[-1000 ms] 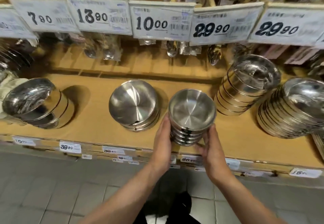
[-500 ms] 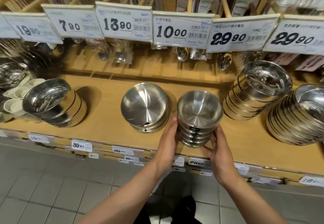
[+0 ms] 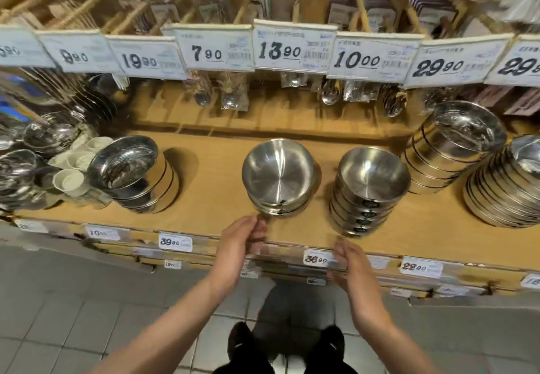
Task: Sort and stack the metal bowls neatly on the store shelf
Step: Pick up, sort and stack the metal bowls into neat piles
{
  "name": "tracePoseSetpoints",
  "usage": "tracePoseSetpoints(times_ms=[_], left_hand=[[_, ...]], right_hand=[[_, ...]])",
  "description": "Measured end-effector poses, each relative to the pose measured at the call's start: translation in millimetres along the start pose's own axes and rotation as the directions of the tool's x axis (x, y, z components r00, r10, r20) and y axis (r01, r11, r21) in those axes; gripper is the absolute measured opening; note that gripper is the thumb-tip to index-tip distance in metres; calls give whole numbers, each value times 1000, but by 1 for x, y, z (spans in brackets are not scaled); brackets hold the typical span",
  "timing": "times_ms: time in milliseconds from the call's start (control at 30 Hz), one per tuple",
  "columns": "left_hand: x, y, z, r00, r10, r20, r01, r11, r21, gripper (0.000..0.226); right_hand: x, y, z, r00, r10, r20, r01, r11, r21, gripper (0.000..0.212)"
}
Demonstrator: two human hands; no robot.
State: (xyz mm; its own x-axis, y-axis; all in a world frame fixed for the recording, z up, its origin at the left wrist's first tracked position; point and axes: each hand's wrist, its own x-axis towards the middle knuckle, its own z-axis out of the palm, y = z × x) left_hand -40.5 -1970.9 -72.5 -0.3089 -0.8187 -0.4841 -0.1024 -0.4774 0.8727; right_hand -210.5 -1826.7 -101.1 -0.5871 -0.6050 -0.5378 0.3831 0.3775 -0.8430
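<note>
A stack of several small steel bowls [image 3: 368,186] stands on the wooden shelf [image 3: 210,198], right of centre. Left of it sits a lower stack of wider brushed bowls [image 3: 279,176]. My left hand [image 3: 241,242] hovers at the shelf's front edge just below the wider stack, fingers loosely curled and holding nothing. My right hand [image 3: 349,259] is lower, by the shelf's price strip, below the small stack and apart from it, also holding nothing. Both hands are blurred.
A tilted stack of shiny bowls [image 3: 133,173] sits at the left beside white cups [image 3: 70,179]. Two leaning stacks of steel bowls [image 3: 455,145] and plates [image 3: 508,186] fill the right. Price cards [image 3: 292,47] and hanging packaged spoons [image 3: 330,93] overhang the back.
Both hands have let go of the small bowl stack and drawn back toward the shelf's front edge. The camera has swung left, showing more of the shelf's left side.
</note>
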Motion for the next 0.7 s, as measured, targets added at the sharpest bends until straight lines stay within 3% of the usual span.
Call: tracePoseSetpoints(times_ms=[100, 200, 300, 400, 500, 633, 700], left_hand=[[23, 19, -22, 998, 43, -45, -42, 999, 22, 25], [49, 45, -20, 993, 106, -47, -104, 993, 56, 22], [70, 59, -8, 993, 106, 44, -109, 990, 92, 29], [80, 58, -2, 981, 28, 191, -26, 1000, -13, 22], [87, 53, -12, 986, 75, 150, -71, 997, -29, 20], [98, 59, -44, 992, 96, 88, -86, 991, -103, 25], [101, 62, -65, 994, 107, 14, -106, 993, -55, 29]], right_hand=[[-1, -10, 38, 995, -26, 91, 27, 1000, 1, 23], [10, -29, 73, 991, -111, 75, 111, 994, 3, 20], [32, -47, 98, 967, -255, -13, 255, 967, -3, 31], [48, -47, 112, 927, -368, -65, 368, 930, -23, 38], [54, -40, 123, 929, -359, -92, 357, 933, -42, 56], [55, -39, 147, 943, -330, 36, 331, 943, -39, 47], [58, -41, 161, 958, -270, 95, 275, 961, -40, 51]])
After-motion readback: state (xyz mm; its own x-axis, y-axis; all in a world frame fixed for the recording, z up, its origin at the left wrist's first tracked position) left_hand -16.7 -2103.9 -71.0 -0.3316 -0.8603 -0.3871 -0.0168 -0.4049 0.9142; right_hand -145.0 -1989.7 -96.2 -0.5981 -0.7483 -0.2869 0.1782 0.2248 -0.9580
